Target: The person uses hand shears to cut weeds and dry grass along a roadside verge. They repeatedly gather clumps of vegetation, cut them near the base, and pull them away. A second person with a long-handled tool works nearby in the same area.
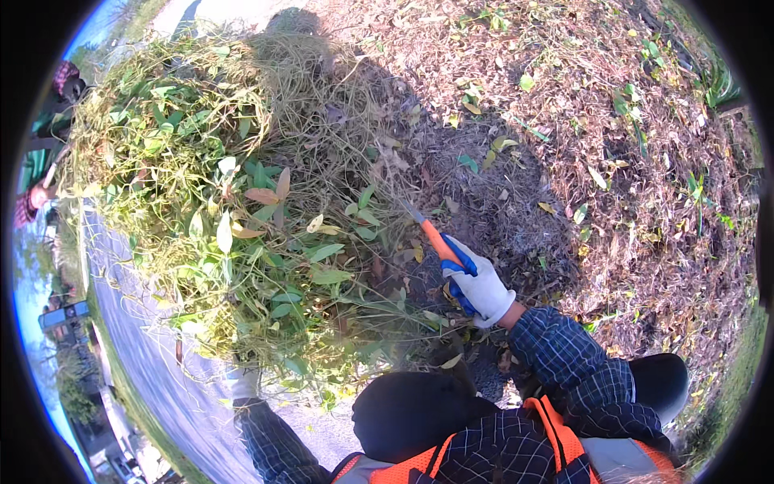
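Note:
My right hand (481,284), in a white and blue work glove, grips the orange handle (436,239) of a hand tool. Its narrow metal part (412,210) points up and left into dry stems; the far end blurs into them, so the tool's exact kind is unclear. A large tangled heap of cut vines and green leaves (242,242) fills the left and middle. At the heap's lower edge is my left hand (243,382), also in a pale glove. Vines cover its fingers, and whether they hold any stems cannot be seen.
Dry leaf litter (635,212) covers the ground at right. A paved road (151,339) runs along the left beside a grass strip (130,393). At far left, another person's plaid sleeve and hand (37,196) hold a wooden handle (55,166).

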The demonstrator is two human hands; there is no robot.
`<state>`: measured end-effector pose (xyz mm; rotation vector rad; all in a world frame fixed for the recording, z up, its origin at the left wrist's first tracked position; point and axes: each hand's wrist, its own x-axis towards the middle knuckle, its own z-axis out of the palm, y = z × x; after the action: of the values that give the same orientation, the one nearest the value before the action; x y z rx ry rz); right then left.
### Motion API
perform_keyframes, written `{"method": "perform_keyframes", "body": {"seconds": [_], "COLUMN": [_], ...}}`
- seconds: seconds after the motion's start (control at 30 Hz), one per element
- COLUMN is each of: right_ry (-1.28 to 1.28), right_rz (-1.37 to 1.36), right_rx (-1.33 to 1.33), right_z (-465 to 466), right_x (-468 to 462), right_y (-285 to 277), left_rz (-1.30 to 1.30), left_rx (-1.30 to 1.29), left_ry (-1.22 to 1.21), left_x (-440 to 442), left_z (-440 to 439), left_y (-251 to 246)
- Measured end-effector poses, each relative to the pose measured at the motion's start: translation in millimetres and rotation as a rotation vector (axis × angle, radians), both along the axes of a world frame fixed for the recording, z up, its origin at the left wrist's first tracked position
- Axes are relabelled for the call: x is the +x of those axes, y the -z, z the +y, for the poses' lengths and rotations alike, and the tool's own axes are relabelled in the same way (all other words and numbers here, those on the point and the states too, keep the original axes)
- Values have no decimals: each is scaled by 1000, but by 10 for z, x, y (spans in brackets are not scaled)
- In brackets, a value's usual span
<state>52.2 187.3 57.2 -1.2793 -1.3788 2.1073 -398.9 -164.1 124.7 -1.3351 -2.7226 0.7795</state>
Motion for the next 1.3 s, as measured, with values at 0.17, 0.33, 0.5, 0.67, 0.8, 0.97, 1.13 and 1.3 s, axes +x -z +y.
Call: {"method": "perform_keyframes", "body": {"seconds": [0.17,0.33,0.5,0.67,0.8,0.97,1.13,1.3], "right_ry": [-122,-242,-359,-307,-237,-250,102,395], "right_rz": [259,60,9,-6,174,-90,47,-103], "right_rx": [311,570,601,420,-347,607,365,277], "right_z": [-257,-455,-453,-98,42,-11,292,745], "right_x": [-437,-658,-493,-212,-69,-90,124,273], "right_y": [-414,-318,-218,-120,-54,-72,-108,90], "left_rz": [320,-343,-335,-70,-256,-426,-479,-365], "left_rx": [-128,150,-180,-802,-600,-382,-368,-550], "left_ry": [260,733,950,352,147,128,79,358], "left_x": [1407,2428,2724,1834,1356,1136,1003,1213], "left_z": [1061,2581,4317,4420,4287,4195,4033,3978], "left_y": [-1552,-2301,-728,41,176,346,427,510]}}
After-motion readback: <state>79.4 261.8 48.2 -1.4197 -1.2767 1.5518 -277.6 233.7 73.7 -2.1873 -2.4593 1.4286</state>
